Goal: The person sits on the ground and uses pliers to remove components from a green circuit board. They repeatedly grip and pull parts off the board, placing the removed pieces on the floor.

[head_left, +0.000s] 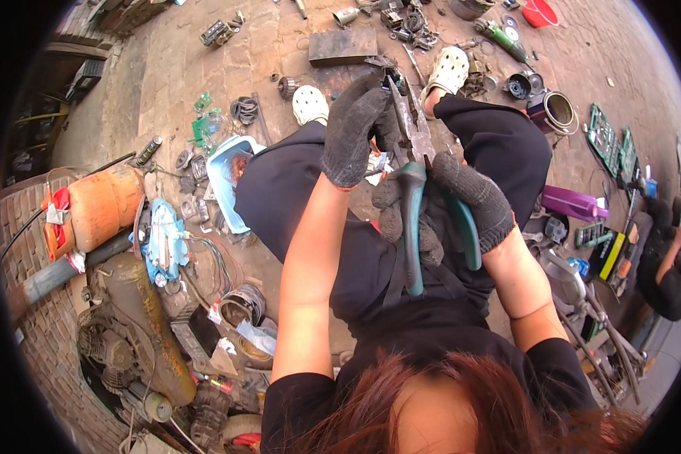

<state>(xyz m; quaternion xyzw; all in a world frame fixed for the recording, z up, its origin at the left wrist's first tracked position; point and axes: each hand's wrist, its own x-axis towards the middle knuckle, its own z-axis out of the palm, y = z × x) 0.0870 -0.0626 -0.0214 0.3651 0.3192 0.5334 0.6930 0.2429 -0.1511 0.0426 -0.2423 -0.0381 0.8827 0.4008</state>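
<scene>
Dark knitted gloves cover both my hands. My right hand (469,200) is wrapped round the teal handles of large pliers (413,219), which stand partly spread. Their worn metal jaws point away from me, between my knees. My left hand (356,129) is closed beside the jaws, its fingers curled in front of them. A small dark piece (390,66) shows at its fingertips by the jaw tips; its kind I cannot make out. Just beyond my left hand, a rectangular metal block (342,47) rests on the brick ground.
A light-blue basin (221,181) stands by my left leg, with green circuit boards (204,125) beyond it. An orange gas cylinder (106,204) lies far left. To the right are a green angle grinder (505,39), a green tool case (609,151) and another person (664,272).
</scene>
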